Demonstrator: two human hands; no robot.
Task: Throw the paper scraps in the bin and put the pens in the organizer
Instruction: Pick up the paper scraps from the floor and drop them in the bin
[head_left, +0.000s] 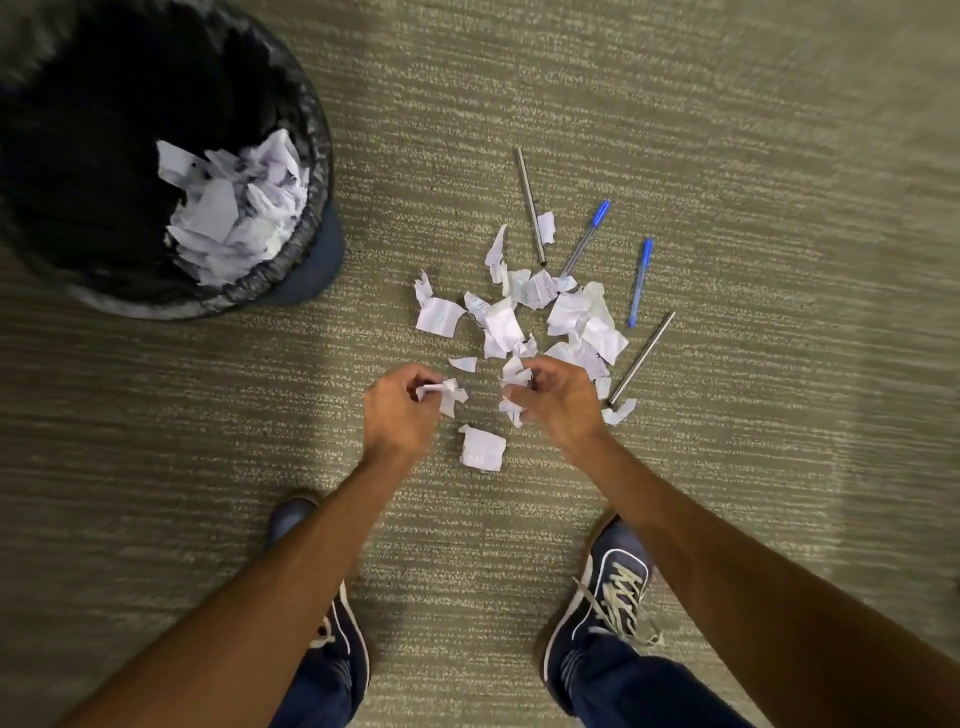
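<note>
Several torn white paper scraps (524, 317) lie scattered on the carpet in front of me. My left hand (400, 410) is closed on a crumpled scrap (449, 395). My right hand (558, 402) grips other scraps (514, 374) at the pile's near edge. One loose scrap (483, 448) lies between my hands. Two blue pens (586, 238) (640, 283) and two grey metal pens (530, 205) (641, 358) rest around the pile's far and right side. A bin (306, 156) lined with a black bag stands at the upper left, with paper inside. No organizer is in view.
The floor is grey-green striped carpet (727, 156). My two dark blue shoes (602, 592) (337, 649) stand at the bottom of the view, just behind my arms.
</note>
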